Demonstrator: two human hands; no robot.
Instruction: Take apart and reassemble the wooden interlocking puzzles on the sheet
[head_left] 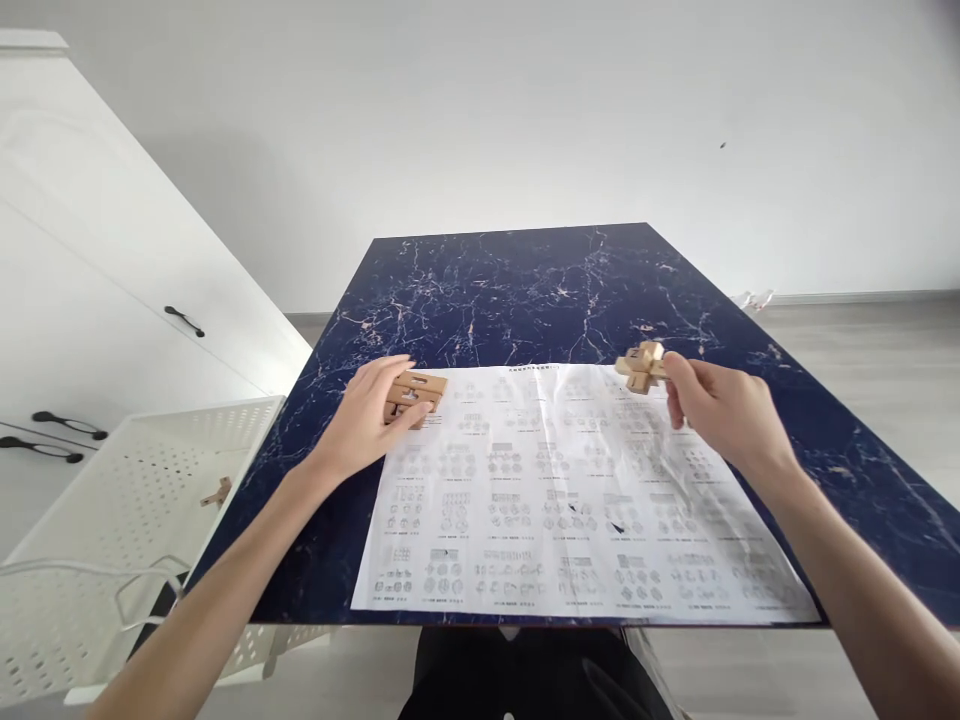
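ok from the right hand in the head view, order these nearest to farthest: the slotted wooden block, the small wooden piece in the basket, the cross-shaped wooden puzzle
From the right hand:
1. cross-shaped wooden puzzle, in its fingers
2. slotted wooden block, left, at the left hand
3. small wooden piece, far left, in the basket

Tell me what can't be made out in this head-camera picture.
All in the head view:
- White printed paper sheet: lettering and diagrams too small and blurred to read.
- Brown slotted wooden block: left side covered by the left hand.
- Pale wooden interlocking cross: gripped end hidden by the right hand.
- White perforated plastic basket: cut off by the left edge.
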